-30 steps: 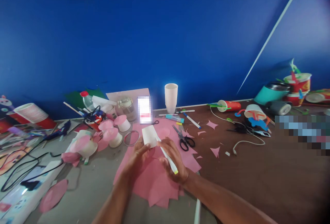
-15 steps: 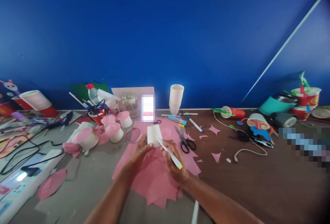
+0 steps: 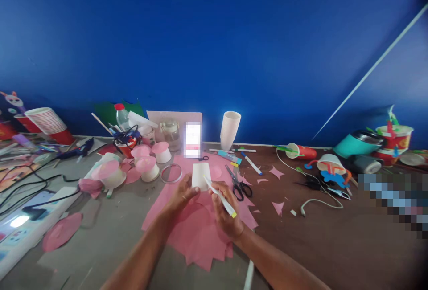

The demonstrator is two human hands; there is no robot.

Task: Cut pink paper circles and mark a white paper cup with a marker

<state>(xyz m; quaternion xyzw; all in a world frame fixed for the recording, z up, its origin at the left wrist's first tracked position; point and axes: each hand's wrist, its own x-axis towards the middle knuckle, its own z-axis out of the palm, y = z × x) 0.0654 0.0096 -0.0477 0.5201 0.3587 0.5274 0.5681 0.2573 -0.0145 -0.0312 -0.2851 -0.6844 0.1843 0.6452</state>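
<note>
My left hand (image 3: 185,192) is closed around the lower left of a small white paper cup (image 3: 200,175), thumb on its near side. In my right hand (image 3: 225,207) is a white marker (image 3: 223,201) with a yellow end pointing toward me; its tip is at the cup's side, though I cannot tell whether it touches. Both hands are above a layered pile of pink paper (image 3: 190,241). Black-handled scissors (image 3: 241,187) lie just right of the cup. A tape roll (image 3: 171,173) lies to the left.
Pink-topped white cups (image 3: 147,168) stand at the left, near a power strip (image 3: 36,232) with black cables. Behind are a lit phone (image 3: 193,138), a glass jar (image 3: 170,134) and a white cup stack (image 3: 230,129). Pink scraps (image 3: 277,173) and a white cable (image 3: 321,201) lie at the right.
The view has shifted slightly. The cup now looks more upright in my left hand, and the marker stays at its side.
</note>
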